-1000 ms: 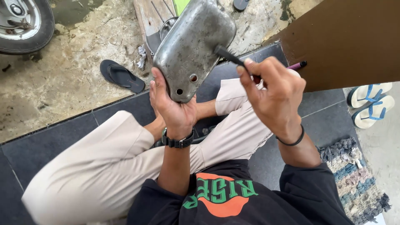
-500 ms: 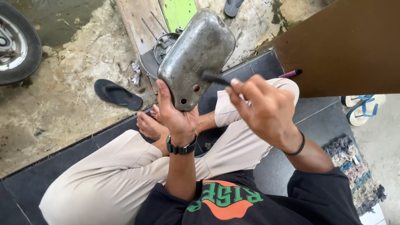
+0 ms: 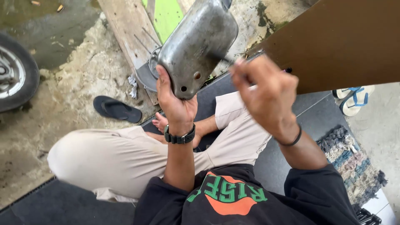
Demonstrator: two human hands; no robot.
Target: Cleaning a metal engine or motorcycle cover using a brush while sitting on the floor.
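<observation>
My left hand grips the lower edge of a dull grey metal cover with rounded corners and two small holes, holding it up in front of me. A black watch sits on that wrist. My right hand is closed around a thin dark tool whose handle end shows past my fingers; its tip is blurred next to the cover's right side. A black band circles my right wrist. I sit cross-legged in beige trousers on a dark floor.
A brown board leans at the upper right. A black sandal lies on rough concrete at left, near a wheel. Wooden planks and a green strip lie ahead. A woven mat and blue-strapped sandals are at right.
The view has shifted, so the wheel shows more at the left. My left hand has raised the metal cover higher. My right hand has moved up and right, blurred in motion.
</observation>
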